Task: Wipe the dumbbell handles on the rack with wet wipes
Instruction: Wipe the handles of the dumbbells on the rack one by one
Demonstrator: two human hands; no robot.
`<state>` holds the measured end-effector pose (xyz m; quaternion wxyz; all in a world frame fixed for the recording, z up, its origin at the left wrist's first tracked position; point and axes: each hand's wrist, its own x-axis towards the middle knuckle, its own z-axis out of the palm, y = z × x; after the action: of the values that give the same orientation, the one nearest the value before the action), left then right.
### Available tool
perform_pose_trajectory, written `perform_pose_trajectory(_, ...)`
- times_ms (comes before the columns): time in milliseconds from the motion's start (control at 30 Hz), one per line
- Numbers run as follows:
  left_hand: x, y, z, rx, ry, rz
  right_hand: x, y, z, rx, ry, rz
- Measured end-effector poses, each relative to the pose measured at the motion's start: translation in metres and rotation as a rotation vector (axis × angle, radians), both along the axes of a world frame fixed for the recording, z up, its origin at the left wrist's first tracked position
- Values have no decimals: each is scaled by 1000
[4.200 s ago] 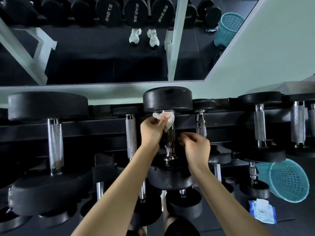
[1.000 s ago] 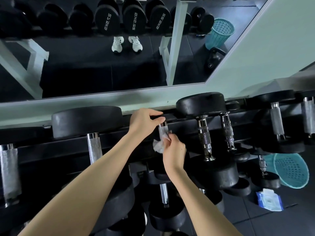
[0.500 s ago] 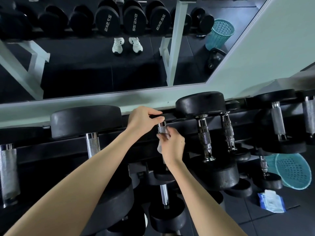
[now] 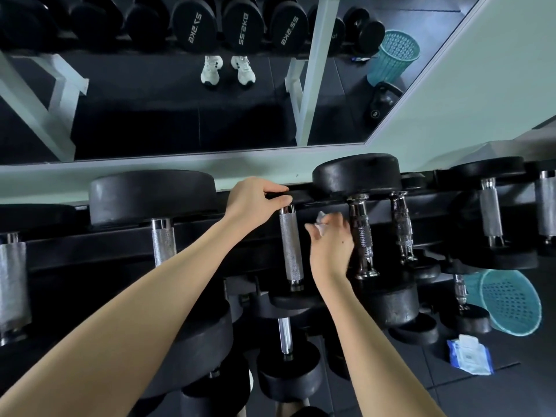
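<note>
A dumbbell rack (image 4: 90, 245) is being viewed from above, under a wall mirror (image 4: 180, 115). The left hand (image 4: 255, 203) is being kept curled round the dark far end of a small dumbbell, just above the top collar of its knurled handle (image 4: 290, 245), so the dumbbell is being steadied in its cradle. The right hand (image 4: 329, 242) is being held just to the right of that handle, apparently clear of it, with a crumpled wet wipe (image 4: 320, 224) being pinched in its fingertips. The handle is lying bare along its whole length, running from the left hand towards the viewer. For a good wipe, the cloth would probably need to be wrapped round the metal and drawn along it while the bar is being turned slightly, so that the hidden underside is also reached. Room is tight here: a neighbouring handle (image 4: 362, 236) is standing close on the right, touching or nearly touching the right hand's knuckles, and a large head (image 4: 356, 174) is overhanging above it. More open space is being left on the handle's left side. On the floor at the lower right, a teal basket (image 4: 508, 299) and a pack of wipes (image 4: 469, 355) are lying well apart from the hands.
</note>
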<state>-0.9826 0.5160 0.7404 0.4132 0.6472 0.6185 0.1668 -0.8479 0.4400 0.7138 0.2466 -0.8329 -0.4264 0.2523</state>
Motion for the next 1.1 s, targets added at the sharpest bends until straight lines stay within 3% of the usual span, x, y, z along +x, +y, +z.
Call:
perform_pose_trajectory(200, 1, -2, -1, 23, 1, -7, -19, -43, -10, -50, 361, 129)
perform_pose_trajectory(400, 0, -2, -1, 17, -15, 3, -25, -39, -23, 61, 412, -77)
perform_pose_trajectory(633, 0, -3, -4, 3, -40, 33, -37, -18, -24, 96, 274, -108)
perform_pose_trajectory(800, 1, -4, -5, 11, -43, 40, -37, 24, -18, 115, 325, -160)
perform_pose_trajectory(900, 1, -4, -6, 11, -49, 53, -32, 14, -23, 124, 459, -140)
perform_pose_trajectory(1100, 2, -4, -4, 11, -55, 54, -15, 18, -24, -19, 621, -142)
